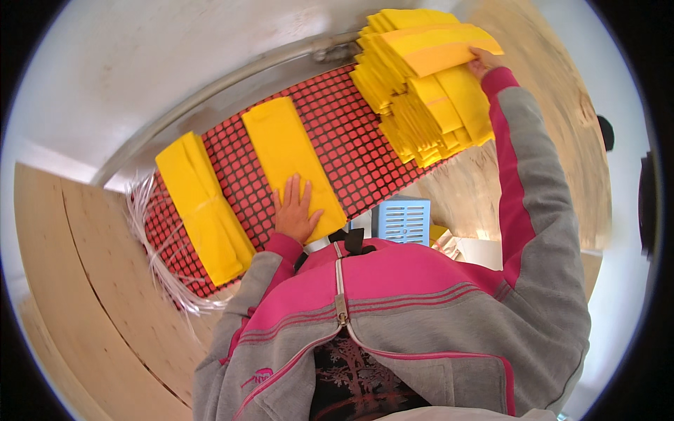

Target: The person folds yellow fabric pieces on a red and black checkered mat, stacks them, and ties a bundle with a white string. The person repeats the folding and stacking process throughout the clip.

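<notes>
My left hand (298, 210) lies flat with fingers spread on the near end of a folded yellow fabric piece (286, 140) in the middle of the red and black mat (232, 144). Off to the upper right, my right hand (483, 63) has its fingers closed on the right end of another folded yellow fabric piece (439, 49). That piece rests on top of a tall, uneven stack of yellow fabric pieces (421, 133). Left of my left hand lies a bundle of yellow fabric (203, 210), with a thin pale band across it.
White plastic strings (151, 224) hang loose at the mat's left end. A metal pipe (210, 91) runs along the wall behind. Beyond the stack is a wooden board (547, 126). Below the mat's near edge sits a blue slotted basket (402, 219). Wooden planks (84, 259) lie at left.
</notes>
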`<state>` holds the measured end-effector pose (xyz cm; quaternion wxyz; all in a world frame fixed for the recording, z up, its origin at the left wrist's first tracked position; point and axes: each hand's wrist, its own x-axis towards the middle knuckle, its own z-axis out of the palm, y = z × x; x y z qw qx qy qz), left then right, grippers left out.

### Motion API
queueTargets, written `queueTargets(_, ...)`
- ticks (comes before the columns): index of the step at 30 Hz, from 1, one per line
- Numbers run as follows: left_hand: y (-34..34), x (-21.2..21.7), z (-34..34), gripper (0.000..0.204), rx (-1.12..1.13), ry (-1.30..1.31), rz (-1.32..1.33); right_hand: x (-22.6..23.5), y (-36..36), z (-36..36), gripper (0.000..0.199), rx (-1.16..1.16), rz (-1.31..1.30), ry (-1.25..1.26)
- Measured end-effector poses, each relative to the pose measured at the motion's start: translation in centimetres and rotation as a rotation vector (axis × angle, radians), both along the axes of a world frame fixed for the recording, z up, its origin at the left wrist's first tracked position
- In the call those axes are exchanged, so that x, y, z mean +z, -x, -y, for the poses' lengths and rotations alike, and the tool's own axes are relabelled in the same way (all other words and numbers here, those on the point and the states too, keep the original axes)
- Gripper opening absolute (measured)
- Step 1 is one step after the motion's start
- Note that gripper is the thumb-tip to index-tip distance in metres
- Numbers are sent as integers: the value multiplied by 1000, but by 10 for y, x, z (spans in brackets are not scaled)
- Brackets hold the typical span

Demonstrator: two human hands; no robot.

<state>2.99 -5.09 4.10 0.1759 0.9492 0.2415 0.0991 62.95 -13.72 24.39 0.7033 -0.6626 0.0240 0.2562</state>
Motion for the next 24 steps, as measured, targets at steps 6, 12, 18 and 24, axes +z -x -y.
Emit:
queueTargets(6,2,1,-3,73,-6,7,12,56,6,-10,13,169,260,-50)
queueTargets(12,4,9,-4,71,4,65,8,109,87,-33,14,447,251,-204)
queueTargets(18,-20,54,-26,71,72,1003,533,83,209,-63,18,762,123,-335)
queueTargets(24,-12,114,-54,78,-408,2415,1095,2,326,-89,23,915,31,-361)
